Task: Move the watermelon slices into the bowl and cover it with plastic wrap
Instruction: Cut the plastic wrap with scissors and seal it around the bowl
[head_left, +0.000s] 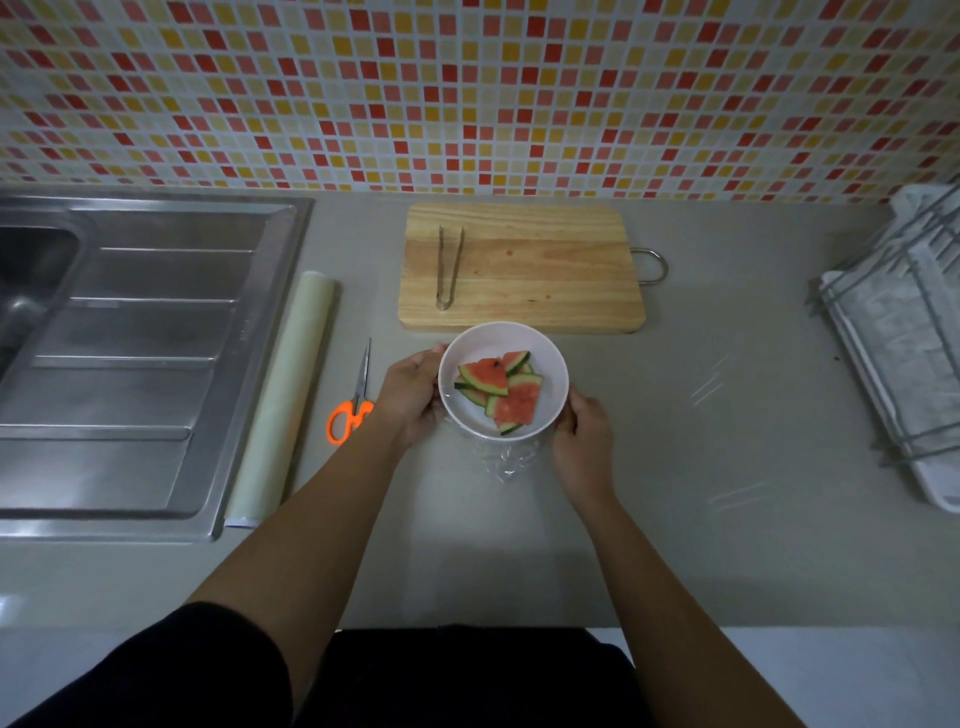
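Left hand (410, 396) and right hand (583, 432) grip the bowl (551, 370) — watermelon slices (506, 397) inside, crinkled plastic wrap (501, 464) against its near side.

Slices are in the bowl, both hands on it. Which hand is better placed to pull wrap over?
Probably right. The right hand grips the bowl on the side where the loose plastic wrap glints on the counter; the left hand sits toward the scissors and roll.
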